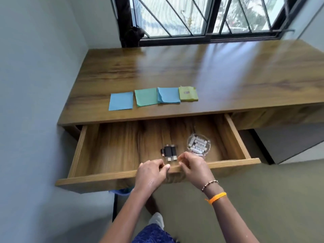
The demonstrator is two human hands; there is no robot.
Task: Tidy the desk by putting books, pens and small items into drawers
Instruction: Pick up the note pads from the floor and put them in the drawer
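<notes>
Hands (pixel 150 170) (pixel 192 165) hover with fingers curled, pinching nothing we can see, so next we lift the notes (pixel 121 101) at 12 o'clock into the drawer (pixel 108 142).

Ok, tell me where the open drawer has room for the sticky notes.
The drawer is bare on its left, between the left wall and the USB sticks. The front right is crowded: sticks, glass dish of batteries, both hands.

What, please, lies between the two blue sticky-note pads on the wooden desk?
A green sticky-note pad lies between the left blue pad and the right blue pad, seen in the head view.
</notes>
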